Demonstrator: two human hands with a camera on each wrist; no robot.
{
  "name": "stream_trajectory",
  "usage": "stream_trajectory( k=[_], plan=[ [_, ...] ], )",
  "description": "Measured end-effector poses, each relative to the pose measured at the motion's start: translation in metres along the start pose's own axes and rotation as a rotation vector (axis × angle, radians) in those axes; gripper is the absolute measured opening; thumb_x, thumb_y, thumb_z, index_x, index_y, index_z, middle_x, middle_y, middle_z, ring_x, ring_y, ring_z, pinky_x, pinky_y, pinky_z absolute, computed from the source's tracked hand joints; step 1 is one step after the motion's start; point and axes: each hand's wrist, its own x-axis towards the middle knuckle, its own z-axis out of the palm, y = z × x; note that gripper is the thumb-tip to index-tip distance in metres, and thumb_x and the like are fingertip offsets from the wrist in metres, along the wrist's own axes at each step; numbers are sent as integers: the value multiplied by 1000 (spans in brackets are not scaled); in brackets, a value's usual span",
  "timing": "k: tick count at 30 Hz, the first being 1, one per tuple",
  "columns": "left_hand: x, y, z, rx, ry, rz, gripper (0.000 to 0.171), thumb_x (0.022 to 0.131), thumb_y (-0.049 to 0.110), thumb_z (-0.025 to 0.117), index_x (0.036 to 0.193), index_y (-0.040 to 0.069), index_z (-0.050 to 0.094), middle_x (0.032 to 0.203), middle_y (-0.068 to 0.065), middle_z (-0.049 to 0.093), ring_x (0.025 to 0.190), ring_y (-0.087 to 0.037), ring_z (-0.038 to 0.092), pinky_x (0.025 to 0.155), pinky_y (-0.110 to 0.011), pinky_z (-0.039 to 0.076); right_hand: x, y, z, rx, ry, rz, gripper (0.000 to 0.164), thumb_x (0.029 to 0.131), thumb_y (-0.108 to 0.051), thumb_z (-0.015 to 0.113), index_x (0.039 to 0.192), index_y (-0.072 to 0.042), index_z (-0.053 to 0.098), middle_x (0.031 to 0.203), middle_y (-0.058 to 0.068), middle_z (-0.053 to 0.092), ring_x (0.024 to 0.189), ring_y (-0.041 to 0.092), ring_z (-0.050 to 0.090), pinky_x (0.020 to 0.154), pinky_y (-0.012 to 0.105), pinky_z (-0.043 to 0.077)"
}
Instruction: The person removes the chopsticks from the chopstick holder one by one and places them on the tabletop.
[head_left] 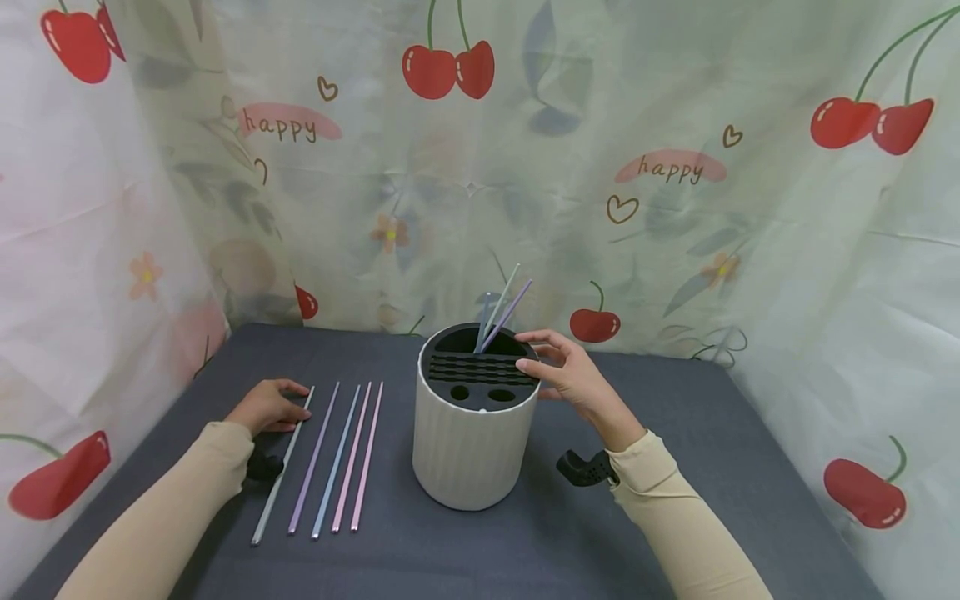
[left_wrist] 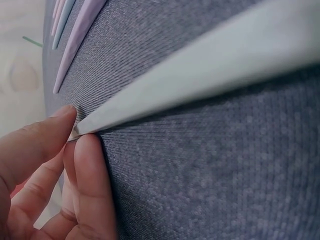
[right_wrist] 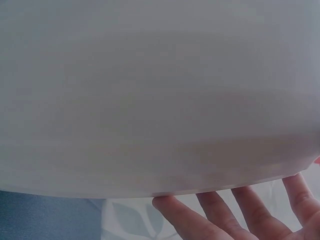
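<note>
My left hand (head_left: 272, 407) pinches the far end of a pale green stick (head_left: 281, 475), thin and straight, on the dark tablecloth. In the left wrist view, thumb and fingertips meet at the tip of this pale green stick (left_wrist: 165, 82). To its right, a purple stick (head_left: 312, 458), a blue stick (head_left: 335, 462) and two pink sticks lie in a row. My right hand (head_left: 573, 375) holds the right side of a white ribbed pen holder (head_left: 472, 458), thumb at the black top's edge, fingers along its rim. Three sticks (head_left: 501, 312) lean upright in its back compartment.
The holder's black top also has wavy slots (head_left: 480, 368) and two round holes near the front. A dark tablecloth (head_left: 600, 542) covers the table. Behind and beside it hangs a pale curtain (head_left: 465, 167) printed with cherries.
</note>
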Motion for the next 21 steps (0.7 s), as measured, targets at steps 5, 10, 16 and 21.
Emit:
stream_trajectory(
  k=[5,10,16,21],
  plan=[
    [0,-2,-1,-7,-1,5,52,85,-1,70,131,-10,48,98,-18,58,65,-10,62,60,-26,58,0,0,1,-8,1,1,50,93,-24,67,138,-14,49,148,15,38,132,36,45,92,51,53],
    [1,-2,-9,-59,-26,23,44,92,7,64,129,-12,48,89,-11,63,70,-13,63,64,-27,59,0,1,1,-7,0,3,50,92,-24,67,138,-14,49,148,15,38,132,36,44,93,52,53],
    [-4,33,-21,-160,-27,152,52,99,23,56,137,-10,42,107,-15,63,84,-13,64,75,-27,59,0,1,0,-14,5,4,50,92,-25,67,138,-15,49,148,15,38,132,36,44,94,53,52],
    [-25,99,-21,-247,-23,294,59,99,38,52,143,-1,39,114,-10,59,92,-10,66,87,-30,57,0,1,-1,-13,7,5,50,92,-25,67,138,-15,49,148,15,38,132,36,45,93,53,52]
  ],
)
